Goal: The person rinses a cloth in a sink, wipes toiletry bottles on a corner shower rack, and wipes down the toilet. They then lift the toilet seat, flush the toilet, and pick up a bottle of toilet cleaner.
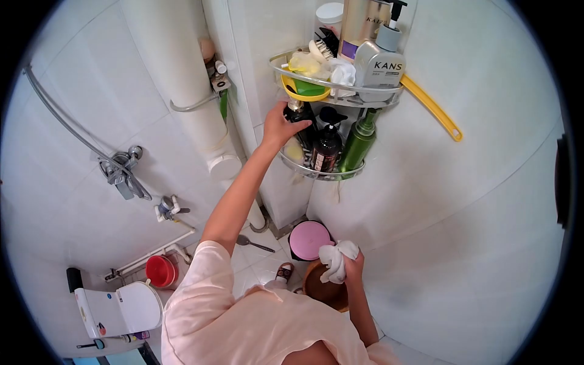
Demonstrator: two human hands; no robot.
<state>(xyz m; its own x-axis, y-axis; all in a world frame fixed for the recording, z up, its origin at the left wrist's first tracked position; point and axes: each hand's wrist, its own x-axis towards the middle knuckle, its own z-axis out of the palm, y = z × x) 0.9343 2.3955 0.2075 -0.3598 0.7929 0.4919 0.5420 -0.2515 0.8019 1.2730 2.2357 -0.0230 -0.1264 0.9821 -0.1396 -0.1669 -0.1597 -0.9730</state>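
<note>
My left hand reaches up to the lower corner shelf, its thumb and fingers around the upper part of a dark bottle. Beside that bottle stand a dark pump bottle and a green pump bottle. A pale yellowish piece lies at the shelf's left end, below my wrist. Lower down on the right, my right hand is closed on a crumpled white cloth. The cloth hangs over a brown bucket.
The upper shelf holds a silver KANS bottle, a brush and a yellow dish. A yellow handle juts from it. Below are a pink lid, toilet and red bucket.
</note>
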